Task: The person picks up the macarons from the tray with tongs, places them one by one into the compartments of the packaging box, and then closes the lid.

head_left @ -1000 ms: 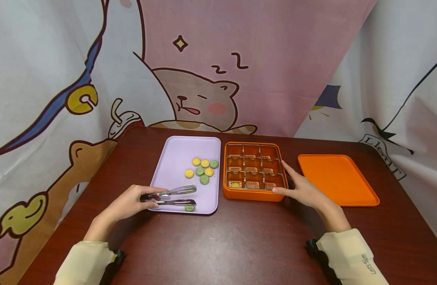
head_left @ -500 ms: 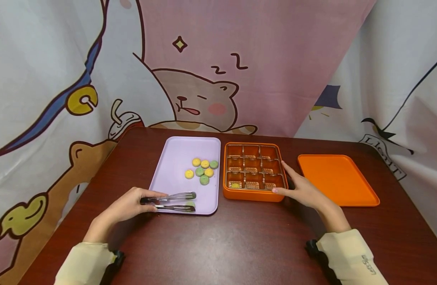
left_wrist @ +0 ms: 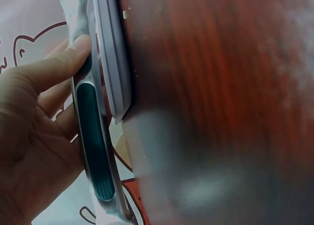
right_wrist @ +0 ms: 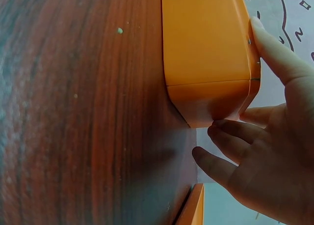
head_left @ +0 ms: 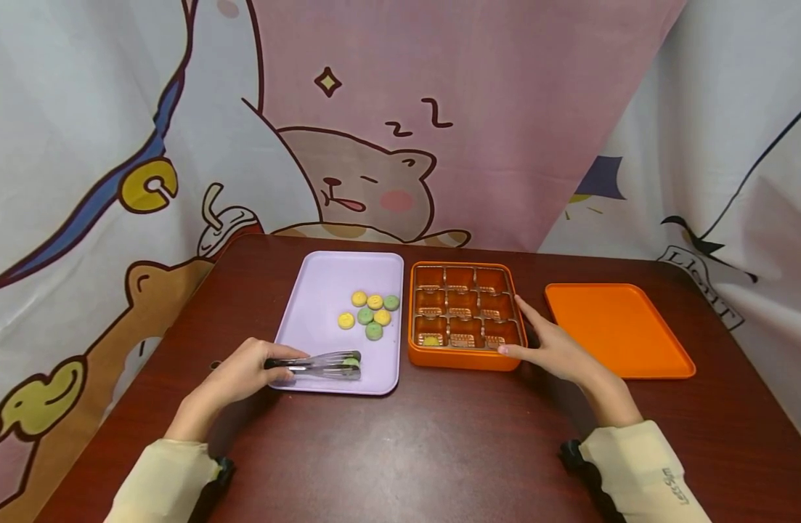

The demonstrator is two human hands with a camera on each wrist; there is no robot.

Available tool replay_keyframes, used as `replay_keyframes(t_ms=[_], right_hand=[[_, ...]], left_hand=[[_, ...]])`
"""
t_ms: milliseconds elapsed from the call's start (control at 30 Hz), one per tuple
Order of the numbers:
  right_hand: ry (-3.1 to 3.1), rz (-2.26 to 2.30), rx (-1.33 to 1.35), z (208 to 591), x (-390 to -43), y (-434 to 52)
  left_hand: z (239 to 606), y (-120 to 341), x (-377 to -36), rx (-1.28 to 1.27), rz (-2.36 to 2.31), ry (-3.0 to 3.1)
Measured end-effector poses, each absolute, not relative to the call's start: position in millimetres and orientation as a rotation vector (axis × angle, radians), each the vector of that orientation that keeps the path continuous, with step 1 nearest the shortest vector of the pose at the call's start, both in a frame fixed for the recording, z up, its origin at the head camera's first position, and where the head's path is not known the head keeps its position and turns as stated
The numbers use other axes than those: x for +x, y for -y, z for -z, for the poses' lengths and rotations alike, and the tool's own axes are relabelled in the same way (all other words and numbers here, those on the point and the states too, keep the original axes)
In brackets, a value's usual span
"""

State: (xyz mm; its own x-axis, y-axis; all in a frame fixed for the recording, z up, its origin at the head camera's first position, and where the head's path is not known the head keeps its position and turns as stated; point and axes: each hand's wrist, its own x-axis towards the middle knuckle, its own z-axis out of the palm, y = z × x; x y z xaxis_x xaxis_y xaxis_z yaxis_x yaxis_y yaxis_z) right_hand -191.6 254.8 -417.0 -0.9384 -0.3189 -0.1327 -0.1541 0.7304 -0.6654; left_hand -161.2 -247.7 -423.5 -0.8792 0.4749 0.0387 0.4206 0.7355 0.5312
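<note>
A: One green round cookie (head_left: 351, 362) clamped between tips of metal tongs with dark grip inserts (head_left: 315, 365), at near edge of lilac rectangular tray (head_left: 308, 290). Left hand (head_left: 243, 374) curled tight round tong handles. Right hand (head_left: 557, 352) resting relaxed against corner of orange nine-cell box (head_left: 467, 357), steadying it.

B: Step in hand?

A: Pick-up, judged complete. Next move: lift clear of tray rim, carry rightward over box wall, lower into vacant cell, keep squeeze constant until seated.

B: Remaining stock?

A: Six yellow and green cookies (head_left: 370, 312) clustered mid-tray; one piece already in near-left cell (head_left: 430, 338).

B: Change since earlier frame?

A: Tong arms, spread apart then, now closed together on cookie. Right hand unmoved.
</note>
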Motion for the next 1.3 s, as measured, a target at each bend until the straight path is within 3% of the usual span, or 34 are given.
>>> replay_keyframes(t_ms=[1300], right_hand=[[-2.71,1.029,-0.388,423,-192,-257]], left_hand=[[391,171,-211,0.83,-1.062,-2.939]])
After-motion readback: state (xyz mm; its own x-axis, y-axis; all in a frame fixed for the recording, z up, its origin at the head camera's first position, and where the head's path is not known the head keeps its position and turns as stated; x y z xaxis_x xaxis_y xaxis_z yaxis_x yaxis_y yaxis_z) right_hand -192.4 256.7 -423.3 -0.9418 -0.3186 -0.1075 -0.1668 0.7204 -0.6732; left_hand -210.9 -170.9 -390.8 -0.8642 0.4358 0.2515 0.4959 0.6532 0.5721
